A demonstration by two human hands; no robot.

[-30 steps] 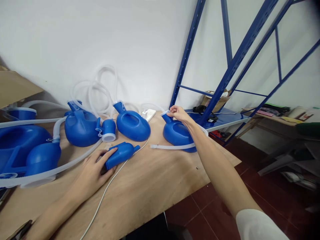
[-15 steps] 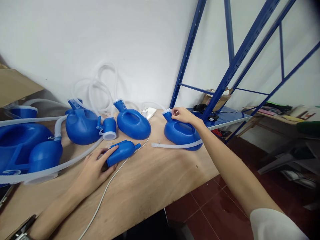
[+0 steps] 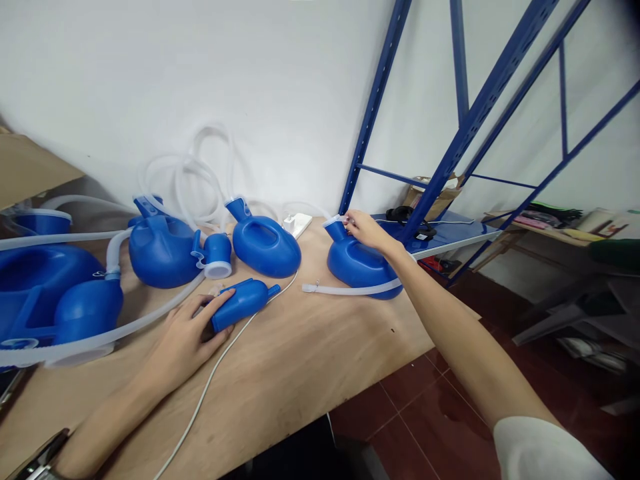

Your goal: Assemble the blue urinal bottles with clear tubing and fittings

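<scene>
My right hand point(image 3: 367, 231) reaches across the wooden table point(image 3: 300, 360) and pinches the neck of a blue plastic jug point(image 3: 356, 264) near the table's right edge. A clear tube point(image 3: 350, 289) curls round the front of that jug. My left hand point(image 3: 187, 337) rests on the table, fingers wrapped round the end of a small blue bottle-shaped piece point(image 3: 243, 303) lying on its side. A white cable point(image 3: 210, 380) runs under it toward the near edge.
More blue jugs point(image 3: 265, 245) point(image 3: 160, 250), a blue cup point(image 3: 217, 255), a blue bulb point(image 3: 87, 310) and coiled clear hoses point(image 3: 193, 177) crowd the back left. A white power strip point(image 3: 296, 225) lies by the wall. A blue metal rack point(image 3: 440, 167) stands right of the table.
My right hand shifted slightly along the jug's neck and the jug turned a little. My left hand stayed on the small blue piece.
</scene>
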